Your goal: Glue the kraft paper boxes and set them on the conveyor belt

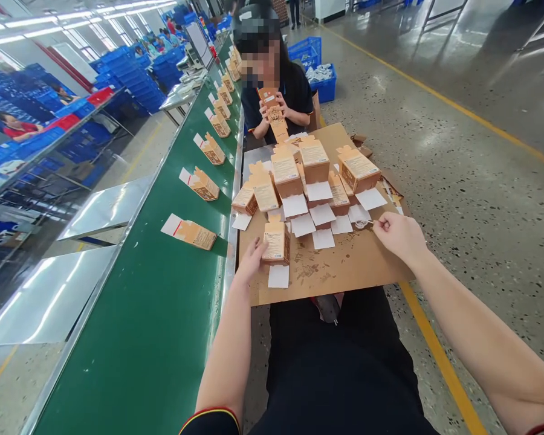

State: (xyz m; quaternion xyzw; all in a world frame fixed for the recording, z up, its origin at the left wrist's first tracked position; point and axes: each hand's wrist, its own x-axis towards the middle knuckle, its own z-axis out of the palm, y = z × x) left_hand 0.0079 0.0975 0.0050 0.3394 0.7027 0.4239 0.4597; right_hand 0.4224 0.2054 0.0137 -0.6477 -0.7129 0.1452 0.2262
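Observation:
A brown cardboard sheet (344, 266) lies across my lap as a work surface. My left hand (252, 258) rests on it, fingers around a small orange carton (275, 241) with its white flap open toward me. My right hand (401, 234) is closed in a pinch on a small thin object (362, 224) that I cannot make out. Several more orange cartons (299, 172) with white flaps stand in a cluster at the far part of the sheet.
A green conveyor belt (154, 326) runs along my left with several cartons (194, 234) lying on it. A person (276, 90) sits opposite, holding a carton. Blue crates (317, 66) stand behind; the yellow floor line (439, 356) runs at right.

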